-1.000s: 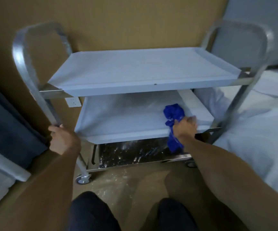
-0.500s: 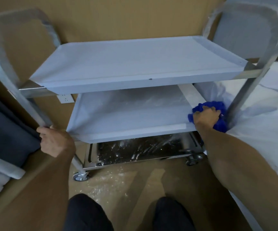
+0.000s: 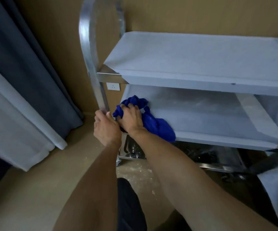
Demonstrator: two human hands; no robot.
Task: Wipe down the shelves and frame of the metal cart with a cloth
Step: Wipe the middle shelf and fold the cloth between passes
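Right hand (image 3: 131, 120) grips the bunched blue cloth (image 3: 149, 119), fingers curled into it, at the middle shelf's (image 3: 218, 117) front-left corner, while left hand (image 3: 105, 128) clasps the frame upright (image 3: 102, 99); advisable to press firmly into that corner, cart braced.

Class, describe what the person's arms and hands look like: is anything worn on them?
Both forearms are bare, with no sleeves in view. The left hand and right hand wear no gloves; no watch, ring or bracelet shows on either.
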